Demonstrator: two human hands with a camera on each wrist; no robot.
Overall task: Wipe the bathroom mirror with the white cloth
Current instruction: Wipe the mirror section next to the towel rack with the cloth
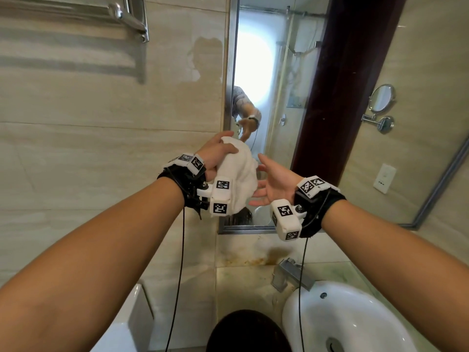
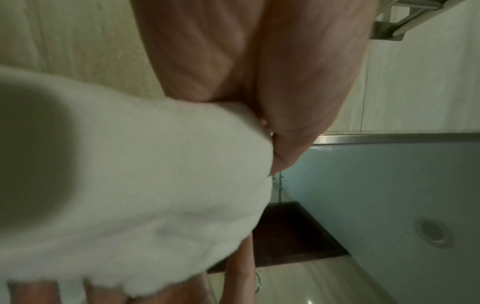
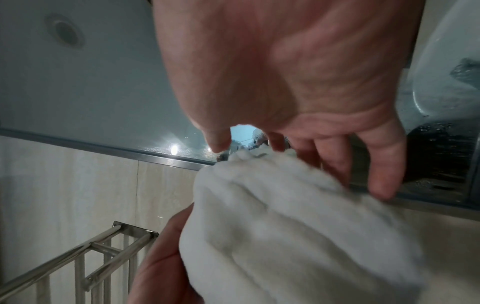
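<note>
A bunched white cloth [image 1: 238,174] is held at chest height in front of the lower left corner of the bathroom mirror [image 1: 266,72]. My left hand [image 1: 223,146] grips the cloth's top, with the thumb across it. My right hand [image 1: 264,179] is beside the cloth on its right, palm turned to it and fingers spread. In the right wrist view the right hand's fingers [image 3: 376,164] reach around the far edge of the cloth [image 3: 285,226] without closing on it. The left wrist view is mostly filled by the cloth [image 2: 155,185] under my left hand [image 2: 246,61].
A steel towel rack [image 1: 127,19] is mounted on the tiled wall at upper left. Below the mirror are a stained counter, a faucet [image 1: 291,275] and a white basin [image 1: 355,316]. A round swing-arm mirror [image 1: 382,97] and a wall socket [image 1: 384,177] show on the right.
</note>
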